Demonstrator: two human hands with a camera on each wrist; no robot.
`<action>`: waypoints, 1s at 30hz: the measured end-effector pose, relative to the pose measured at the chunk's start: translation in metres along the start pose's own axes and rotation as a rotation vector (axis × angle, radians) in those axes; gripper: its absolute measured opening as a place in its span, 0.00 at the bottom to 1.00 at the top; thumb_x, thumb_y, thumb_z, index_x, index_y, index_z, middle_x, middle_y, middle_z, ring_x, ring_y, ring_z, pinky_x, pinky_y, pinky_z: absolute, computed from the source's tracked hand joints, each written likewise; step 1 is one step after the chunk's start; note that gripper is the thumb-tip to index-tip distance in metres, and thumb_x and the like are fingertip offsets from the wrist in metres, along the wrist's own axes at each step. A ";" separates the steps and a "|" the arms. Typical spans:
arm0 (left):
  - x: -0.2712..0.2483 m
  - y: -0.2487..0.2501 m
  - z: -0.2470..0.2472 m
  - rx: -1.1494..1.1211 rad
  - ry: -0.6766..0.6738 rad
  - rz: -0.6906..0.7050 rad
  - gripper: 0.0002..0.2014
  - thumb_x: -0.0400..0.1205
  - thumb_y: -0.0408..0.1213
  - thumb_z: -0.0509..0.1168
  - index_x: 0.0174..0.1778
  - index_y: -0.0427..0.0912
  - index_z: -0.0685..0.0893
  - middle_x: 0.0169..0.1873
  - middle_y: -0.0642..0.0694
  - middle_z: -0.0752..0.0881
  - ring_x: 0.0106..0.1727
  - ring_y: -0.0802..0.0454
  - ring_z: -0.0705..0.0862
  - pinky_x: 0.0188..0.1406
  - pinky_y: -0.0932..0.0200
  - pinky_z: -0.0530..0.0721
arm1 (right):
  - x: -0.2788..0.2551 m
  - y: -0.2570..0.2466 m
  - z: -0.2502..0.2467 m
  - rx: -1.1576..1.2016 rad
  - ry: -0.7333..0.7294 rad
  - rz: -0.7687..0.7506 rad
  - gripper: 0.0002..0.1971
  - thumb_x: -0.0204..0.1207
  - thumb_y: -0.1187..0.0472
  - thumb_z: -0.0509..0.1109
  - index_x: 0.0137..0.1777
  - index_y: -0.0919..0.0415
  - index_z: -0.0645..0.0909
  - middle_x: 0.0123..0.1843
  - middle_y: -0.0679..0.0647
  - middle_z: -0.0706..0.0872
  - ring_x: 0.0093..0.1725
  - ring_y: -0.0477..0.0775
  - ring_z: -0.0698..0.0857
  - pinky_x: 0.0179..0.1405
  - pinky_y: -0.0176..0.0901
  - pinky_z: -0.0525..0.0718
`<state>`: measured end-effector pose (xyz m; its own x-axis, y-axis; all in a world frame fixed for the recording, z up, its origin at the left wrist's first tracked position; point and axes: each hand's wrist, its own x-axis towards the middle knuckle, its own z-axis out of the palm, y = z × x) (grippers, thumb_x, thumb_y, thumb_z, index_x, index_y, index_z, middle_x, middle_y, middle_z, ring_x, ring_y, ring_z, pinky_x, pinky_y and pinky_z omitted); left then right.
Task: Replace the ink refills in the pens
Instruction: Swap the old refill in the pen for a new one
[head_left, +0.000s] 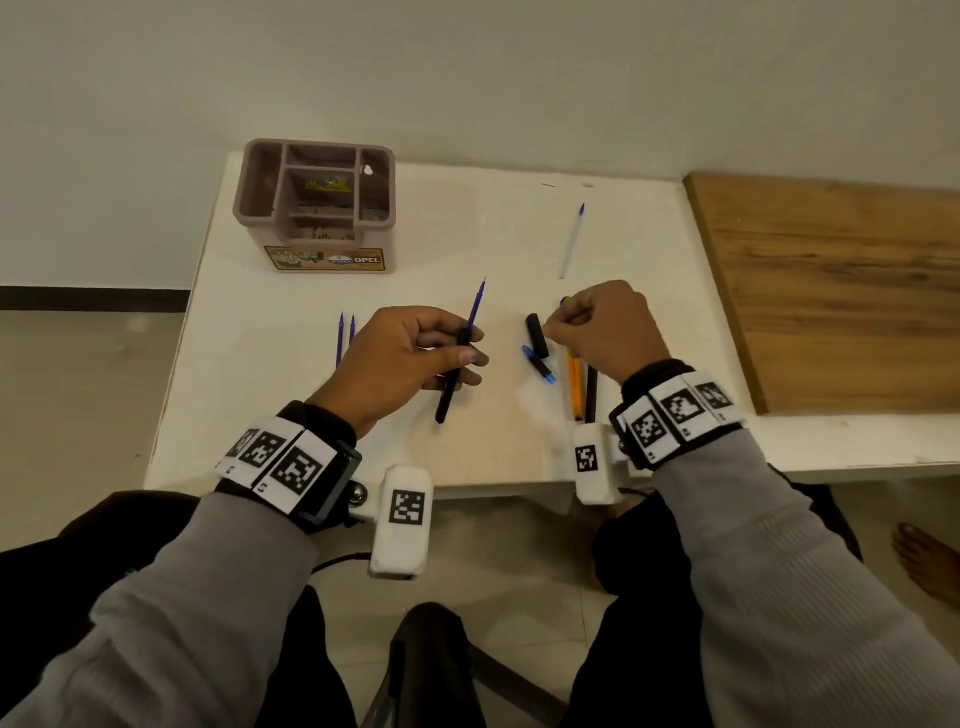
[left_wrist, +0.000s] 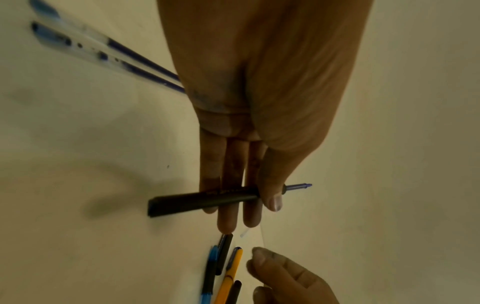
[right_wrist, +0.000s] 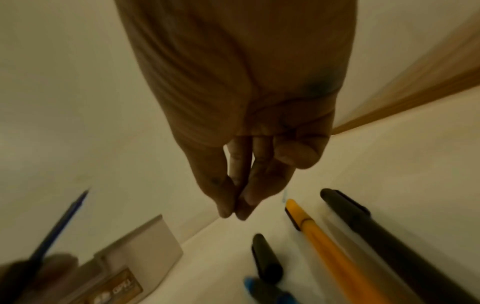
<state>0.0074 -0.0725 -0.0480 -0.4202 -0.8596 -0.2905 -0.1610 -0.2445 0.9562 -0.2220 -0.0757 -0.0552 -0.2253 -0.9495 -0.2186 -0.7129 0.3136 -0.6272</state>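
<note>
My left hand (head_left: 467, 345) (left_wrist: 259, 197) grips a black pen barrel (head_left: 451, 389) (left_wrist: 197, 202) between thumb and fingers. A blue refill (head_left: 477, 306) (left_wrist: 298, 186) sticks out of the barrel's far end. My right hand (head_left: 553, 332) (right_wrist: 235, 209) hovers just right of a loose black cap (head_left: 537, 335) (right_wrist: 266, 259), thumb and fingertip pressed together with nothing visible between them. Beside the cap lies a black pen with blue ends (head_left: 540, 366). An orange pen (head_left: 574, 389) (right_wrist: 324, 236) and a black pen (head_left: 591, 392) (right_wrist: 376, 226) lie under my right wrist.
Two blue refills (head_left: 345, 338) (left_wrist: 130, 53) lie left of my left hand. A nearly clear refill (head_left: 571, 241) lies at the back right of the white table (head_left: 467, 234). A brown desk organizer (head_left: 260, 244) stands at the back left; a wooden board (head_left: 831, 291) adjoins on the right.
</note>
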 end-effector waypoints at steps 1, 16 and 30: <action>0.000 0.000 0.000 0.001 0.001 0.004 0.09 0.79 0.27 0.68 0.55 0.37 0.86 0.43 0.41 0.93 0.42 0.44 0.92 0.45 0.55 0.91 | 0.001 0.001 0.005 -0.022 0.031 0.009 0.07 0.72 0.59 0.77 0.34 0.53 0.86 0.27 0.45 0.83 0.40 0.56 0.88 0.48 0.47 0.88; 0.001 0.000 0.003 -0.011 0.011 0.055 0.11 0.79 0.24 0.67 0.55 0.38 0.85 0.44 0.41 0.92 0.42 0.41 0.92 0.50 0.47 0.90 | -0.002 -0.013 0.025 -0.397 -0.063 0.079 0.09 0.66 0.49 0.80 0.41 0.52 0.90 0.45 0.49 0.89 0.42 0.54 0.84 0.35 0.40 0.70; 0.001 0.000 0.005 0.033 -0.019 0.027 0.11 0.80 0.25 0.67 0.57 0.38 0.85 0.47 0.42 0.92 0.42 0.44 0.92 0.49 0.52 0.90 | -0.018 -0.053 -0.011 1.156 -0.024 0.075 0.07 0.82 0.63 0.69 0.52 0.68 0.83 0.45 0.61 0.90 0.45 0.59 0.92 0.44 0.41 0.89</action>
<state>0.0025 -0.0707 -0.0482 -0.4414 -0.8572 -0.2652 -0.1784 -0.2058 0.9622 -0.1873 -0.0756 -0.0094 -0.2194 -0.9314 -0.2904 0.3370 0.2070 -0.9185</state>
